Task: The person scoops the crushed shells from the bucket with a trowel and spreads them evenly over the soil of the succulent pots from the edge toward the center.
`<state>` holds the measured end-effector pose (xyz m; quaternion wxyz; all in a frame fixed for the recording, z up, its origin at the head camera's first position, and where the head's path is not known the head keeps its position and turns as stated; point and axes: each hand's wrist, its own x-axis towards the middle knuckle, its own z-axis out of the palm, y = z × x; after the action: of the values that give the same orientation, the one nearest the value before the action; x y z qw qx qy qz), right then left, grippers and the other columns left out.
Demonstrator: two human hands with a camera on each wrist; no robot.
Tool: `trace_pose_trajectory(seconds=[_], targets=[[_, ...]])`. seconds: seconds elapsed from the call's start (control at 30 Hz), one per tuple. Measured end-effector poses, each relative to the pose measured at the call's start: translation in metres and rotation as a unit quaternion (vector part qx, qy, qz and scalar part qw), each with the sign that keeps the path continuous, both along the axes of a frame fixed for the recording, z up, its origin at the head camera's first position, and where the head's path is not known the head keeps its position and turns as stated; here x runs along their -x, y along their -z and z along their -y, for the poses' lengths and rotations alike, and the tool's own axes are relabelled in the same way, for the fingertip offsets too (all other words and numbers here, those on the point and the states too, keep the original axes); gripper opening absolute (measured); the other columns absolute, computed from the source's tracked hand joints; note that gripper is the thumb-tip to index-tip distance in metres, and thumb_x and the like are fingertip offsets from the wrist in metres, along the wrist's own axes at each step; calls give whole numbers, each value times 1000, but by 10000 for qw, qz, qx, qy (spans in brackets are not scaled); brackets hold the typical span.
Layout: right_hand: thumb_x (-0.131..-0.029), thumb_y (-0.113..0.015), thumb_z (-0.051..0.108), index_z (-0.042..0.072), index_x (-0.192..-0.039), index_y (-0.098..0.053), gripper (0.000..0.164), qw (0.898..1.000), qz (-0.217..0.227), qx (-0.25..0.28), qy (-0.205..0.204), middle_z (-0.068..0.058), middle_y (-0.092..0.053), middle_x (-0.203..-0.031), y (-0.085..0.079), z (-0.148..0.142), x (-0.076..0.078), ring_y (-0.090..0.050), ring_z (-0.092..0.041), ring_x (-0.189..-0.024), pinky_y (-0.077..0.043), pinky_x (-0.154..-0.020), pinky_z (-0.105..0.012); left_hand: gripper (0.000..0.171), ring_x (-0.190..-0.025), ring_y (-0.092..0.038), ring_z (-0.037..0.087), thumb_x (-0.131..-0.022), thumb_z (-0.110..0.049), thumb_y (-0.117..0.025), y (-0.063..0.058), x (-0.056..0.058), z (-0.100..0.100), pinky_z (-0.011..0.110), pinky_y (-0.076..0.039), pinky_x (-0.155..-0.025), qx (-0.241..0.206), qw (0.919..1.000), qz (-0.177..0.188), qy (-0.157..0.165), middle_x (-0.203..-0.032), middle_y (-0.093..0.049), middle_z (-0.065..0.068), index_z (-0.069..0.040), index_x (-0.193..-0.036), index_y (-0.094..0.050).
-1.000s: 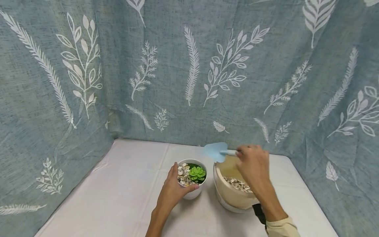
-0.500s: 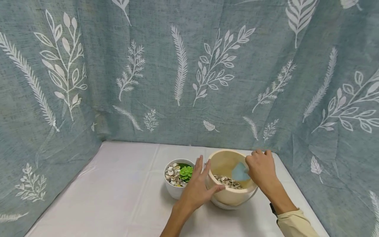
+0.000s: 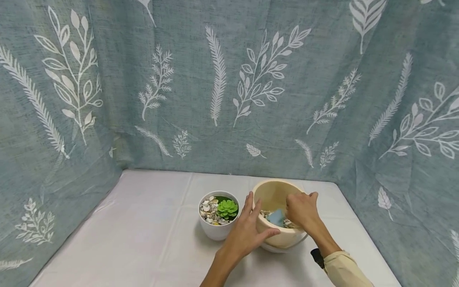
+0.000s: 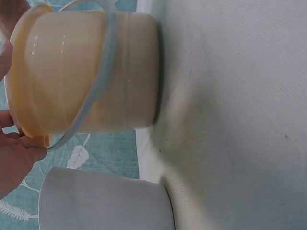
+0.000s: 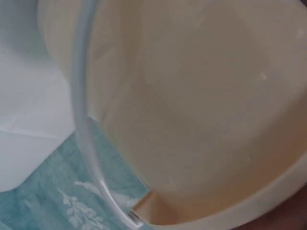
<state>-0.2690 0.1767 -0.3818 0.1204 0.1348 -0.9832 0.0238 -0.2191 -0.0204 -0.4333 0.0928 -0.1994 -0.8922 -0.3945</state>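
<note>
A cream bucket [image 3: 283,240] holds gravel [image 3: 289,224] at its bottom. My right hand [image 3: 302,209] grips a light-blue trowel [image 3: 275,218], its blade down in the gravel and its handle hidden by the fingers. At the bucket's near left rim, my left hand [image 3: 245,233] holds on with thumb and fingers spread; the left wrist view shows its fingers [image 4: 19,143] at the rim by the handle lug. Left of the bucket stands a white pot [image 3: 216,231] with pebbles [image 3: 209,211] and a green artificial-looking succulent [image 3: 227,208].
The bucket's pale handle [image 4: 98,86] hangs down along its outside. A white cloth [image 3: 143,231] covers the table. Behind and at the sides hangs a blue-green curtain [image 3: 193,79] with white leaf prints.
My left hand has moved from the white pot to the bucket's rim. The trowel has come from above, near the pot, down into the gravel in the bucket, held in my right hand.
</note>
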Motion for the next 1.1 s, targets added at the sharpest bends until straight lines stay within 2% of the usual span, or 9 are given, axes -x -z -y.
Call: trace_pose_trajectory(seconds=[0.13,0.2,0.3,0.43,0.57,0.7,0.9,1.1], targets=[[-77,-60,-4,22,-48,-40,43,9972,475,500,299,8,-34,-51,-2,0,-1,-37,-16,-53,-27,-74,-49,102,-160,-28,40,-88,-65,-74,0,0,1,53,-45,-120,-1,10000,-42,20,-175,-17,22,-4,-162,-38],[-76,-59,-4,21,-48,-40,42,9947,597,722,419,7,-33,-52,-3,-2,-4,-37,-17,-55,-25,-74,-49,102,-160,-28,40,-88,-65,-74,0,-1,1,53,-45,-120,8,10000,-57,51,-175,-17,22,-4,-162,-38],[-75,-61,-1,16,-51,-55,30,9912,614,1050,525,6,-47,-55,-6,-4,-7,-45,-20,-61,-26,-74,-50,101,-159,-29,41,-88,-64,-74,1,0,1,53,-45,-120,49,9999,-121,52,-174,-18,22,-5,-162,-38],[-78,-64,4,13,-67,-75,18,9856,610,1419,687,0,-68,-66,-11,-8,-13,-59,-25,-70,-32,-73,-54,100,-159,-30,40,-88,-63,-75,2,0,2,53,-45,-119,79,9999,-118,19,-174,-19,22,-5,-161,-39],[-85,-68,7,10,-79,-82,15,9803,608,1713,774,-6,-76,-75,-18,-12,-19,-63,-28,-73,-38,-75,-60,100,-159,-31,40,-88,-63,-74,3,0,2,53,-46,-119,71,9999,-99,-32,-174,-19,22,-5,-161,-40],[-89,-67,8,4,-91,-83,16,9774,574,1857,831,-14,-79,-87,-28,-18,-25,-65,-32,-77,-39,-78,-62,100,-159,-31,40,-88,-64,-74,3,0,1,53,-45,-120,34,10000,-72,-39,-174,-19,21,-5,-161,-40],[-94,-64,8,-3,-97,-82,21,9756,399,1927,975,-18,-79,-84,-42,-34,-29,-67,-34,-74,-36,-83,-67,101,-158,-31,41,-87,-64,-75,3,-1,0,53,-43,-121,-4,10000,-35,-45,-175,-17,21,-6,-162,-38],[-95,-62,8,-3,-100,-81,23,9757,419,1909,993,-19,-79,-87,-50,-44,-31,-65,-33,-76,-36,-79,-60,102,-159,-30,40,-86,-64,-76,1,0,1,53,-41,-122,-67,9999,-20,-92,-175,-16,19,-7,-162,-38]])
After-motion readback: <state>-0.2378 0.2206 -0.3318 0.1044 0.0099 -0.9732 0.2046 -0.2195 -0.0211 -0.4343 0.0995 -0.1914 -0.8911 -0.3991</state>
